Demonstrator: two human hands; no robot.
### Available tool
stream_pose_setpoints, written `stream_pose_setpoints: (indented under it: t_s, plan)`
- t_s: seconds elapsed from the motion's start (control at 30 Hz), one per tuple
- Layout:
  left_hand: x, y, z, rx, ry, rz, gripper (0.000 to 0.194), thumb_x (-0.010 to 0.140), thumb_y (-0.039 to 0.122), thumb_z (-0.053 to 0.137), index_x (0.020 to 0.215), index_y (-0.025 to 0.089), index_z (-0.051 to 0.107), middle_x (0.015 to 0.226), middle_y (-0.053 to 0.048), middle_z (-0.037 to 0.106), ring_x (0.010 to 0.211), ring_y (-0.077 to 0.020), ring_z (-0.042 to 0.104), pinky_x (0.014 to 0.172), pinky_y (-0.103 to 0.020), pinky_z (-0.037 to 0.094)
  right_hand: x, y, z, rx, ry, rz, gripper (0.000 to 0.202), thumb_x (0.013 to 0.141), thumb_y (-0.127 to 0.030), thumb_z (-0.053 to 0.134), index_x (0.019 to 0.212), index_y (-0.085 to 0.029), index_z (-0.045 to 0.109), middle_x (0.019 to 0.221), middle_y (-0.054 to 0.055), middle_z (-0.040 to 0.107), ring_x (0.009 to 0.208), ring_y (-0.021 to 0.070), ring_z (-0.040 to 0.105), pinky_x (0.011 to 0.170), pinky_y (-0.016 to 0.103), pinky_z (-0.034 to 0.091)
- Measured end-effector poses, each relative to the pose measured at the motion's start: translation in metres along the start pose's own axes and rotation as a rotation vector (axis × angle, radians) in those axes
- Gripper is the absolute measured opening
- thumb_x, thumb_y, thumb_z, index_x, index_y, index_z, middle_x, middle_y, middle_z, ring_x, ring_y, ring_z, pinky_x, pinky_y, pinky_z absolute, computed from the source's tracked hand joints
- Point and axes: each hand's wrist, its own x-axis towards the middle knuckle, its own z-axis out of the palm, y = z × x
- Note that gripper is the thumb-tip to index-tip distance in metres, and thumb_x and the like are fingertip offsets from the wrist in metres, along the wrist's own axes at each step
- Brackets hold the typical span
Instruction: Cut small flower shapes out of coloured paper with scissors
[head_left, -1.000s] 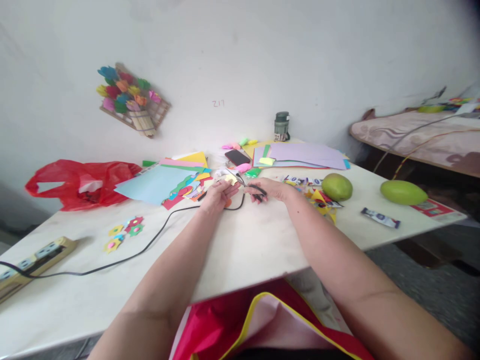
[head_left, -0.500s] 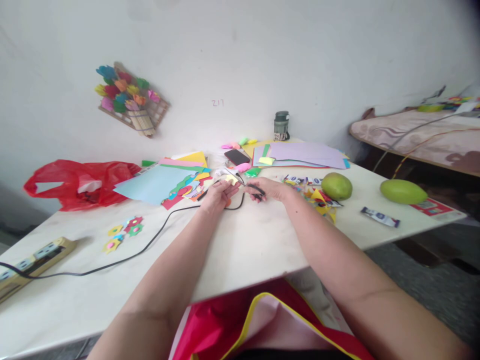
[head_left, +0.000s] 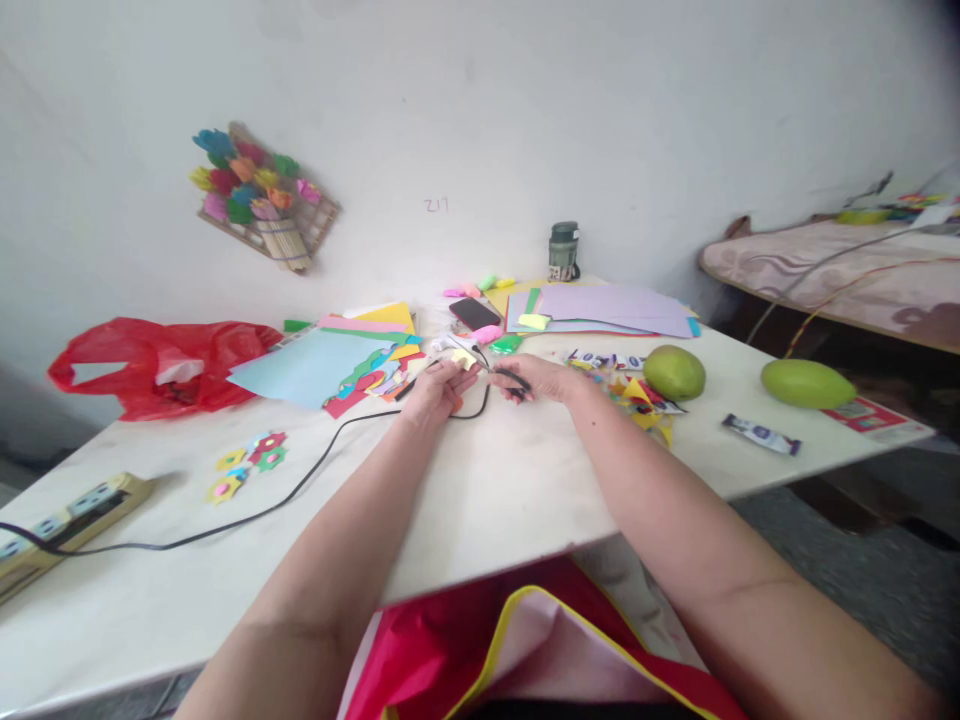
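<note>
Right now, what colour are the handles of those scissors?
The scissors' handles are black, showing best in the head view.

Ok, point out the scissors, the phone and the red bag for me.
Scissors (head_left: 514,376): head view, on the black handle.
Phone (head_left: 476,315): head view, on the middle of its dark face.
Red bag (head_left: 144,378): head view, on its crumpled front side.

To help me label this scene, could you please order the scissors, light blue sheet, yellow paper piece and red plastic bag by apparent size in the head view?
1. Red plastic bag
2. Light blue sheet
3. Scissors, partly hidden by the right hand
4. Yellow paper piece
</note>
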Motion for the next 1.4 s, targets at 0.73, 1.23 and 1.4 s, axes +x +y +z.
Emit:
stream_pose_setpoints:
  t_s: [0.73,1.23,1.4]
  plan:
    - [-0.002,0.001,0.003,-0.028,0.019,0.004,0.006,0.07,0.008,0.062,0.069,0.013,0.059,0.069,-0.004,0.069,0.086,-0.0213,0.07,0.094,-0.036,0.049,0.008,0.011,-0.004,0.086,-0.036,-0.001,0.022,0.08,-0.032,0.055,0.066,-0.018,0.046,0.05,-0.004,0.048,0.04,0.0069,0.047,0.034,0.018,0.024]
    - [0.0,0.0,0.001,-0.016,-0.032,-0.017,0.009,0.066,0.009,0.063,0.073,0.013,0.061,0.075,-0.005,0.071,0.089,-0.0236,0.069,0.094,-0.04,0.049,0.004,0.005,-0.001,0.09,-0.01,-0.04,0.026,0.08,-0.038,0.059,0.07,-0.018,0.046,0.047,-0.006,0.045,0.039,0.0066,0.044,0.037,0.019,0.027]
    - [-0.001,-0.001,0.001,-0.017,-0.043,-0.023,0.008,0.064,0.009,0.063,0.071,0.013,0.059,0.072,-0.005,0.07,0.084,-0.0237,0.07,0.093,-0.042,0.05,0.003,0.003,-0.001,0.076,-0.002,-0.032,0.028,0.079,-0.04,0.06,0.07,-0.018,0.046,0.046,-0.007,0.044,0.039,0.0068,0.044,0.035,0.019,0.025]
